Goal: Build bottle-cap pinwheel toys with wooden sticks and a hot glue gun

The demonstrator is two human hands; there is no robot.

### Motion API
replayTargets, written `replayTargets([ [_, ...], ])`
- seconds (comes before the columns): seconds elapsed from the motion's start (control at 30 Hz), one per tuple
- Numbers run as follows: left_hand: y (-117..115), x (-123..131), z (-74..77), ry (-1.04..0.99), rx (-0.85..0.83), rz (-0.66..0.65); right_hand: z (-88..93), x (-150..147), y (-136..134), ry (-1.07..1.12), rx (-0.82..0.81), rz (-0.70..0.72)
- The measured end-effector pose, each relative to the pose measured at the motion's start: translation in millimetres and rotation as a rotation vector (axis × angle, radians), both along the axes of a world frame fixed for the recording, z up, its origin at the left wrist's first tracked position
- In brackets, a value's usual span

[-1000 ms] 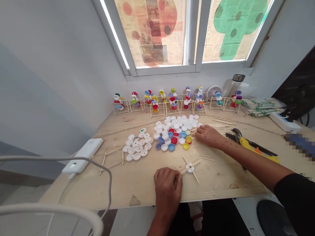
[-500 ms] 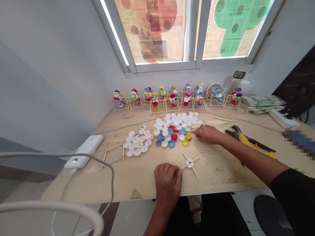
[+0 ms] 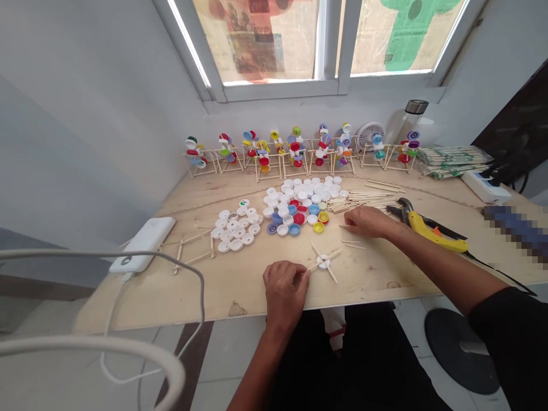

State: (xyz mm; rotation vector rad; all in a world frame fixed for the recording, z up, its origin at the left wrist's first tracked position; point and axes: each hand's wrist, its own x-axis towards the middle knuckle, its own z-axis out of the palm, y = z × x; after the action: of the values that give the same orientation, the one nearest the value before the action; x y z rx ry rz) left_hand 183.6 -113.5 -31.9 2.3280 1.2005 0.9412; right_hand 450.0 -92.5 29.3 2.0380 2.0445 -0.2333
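Note:
My left hand (image 3: 286, 285) rests near the front edge of the table, thumb and fingers pinched on the end of one wooden stick. That stick belongs to a cross of thin sticks set around a white bottle cap (image 3: 323, 262) with a hole in its middle. My right hand (image 3: 365, 221) is closed just in front of the pile of wooden sticks (image 3: 363, 198); a short stick end pokes out left of its fingertips. Between the hands lie two short loose sticks (image 3: 353, 246). White and coloured bottle caps (image 3: 298, 218) are heaped left of my right hand.
Several stick frames with cap wheels (image 3: 294, 157) stand along the wall. A yellow glue gun (image 3: 432, 231) and pliers lie right. White caps with holes (image 3: 237, 230), a stick frame (image 3: 192, 251) and a white power bank (image 3: 143, 245) are left. A cable loops across the left foreground.
My right hand has drawn back from the stick pile, and a stick end now shows at its fingers. My left hand keeps its pinch. The camera has tilted down.

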Motion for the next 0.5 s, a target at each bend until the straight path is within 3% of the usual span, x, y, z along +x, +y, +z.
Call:
replayTargets([
  [0.3,14.7,-9.2,5.5,0.04,-0.046,0.011,-9.3,-0.5,-11.0,0.059,0.157,-0.087],
  [0.43,2.1,-12.9,15.1,-0.124,-0.009,0.087,-1.5,-5.0,-33.9,0.141,0.281,-0.14],
  [0.5,-10.8,-12.5,22.3,-0.238,-0.067,0.062,4.7,-15.6,-53.8,0.26,0.344,-0.132],
])
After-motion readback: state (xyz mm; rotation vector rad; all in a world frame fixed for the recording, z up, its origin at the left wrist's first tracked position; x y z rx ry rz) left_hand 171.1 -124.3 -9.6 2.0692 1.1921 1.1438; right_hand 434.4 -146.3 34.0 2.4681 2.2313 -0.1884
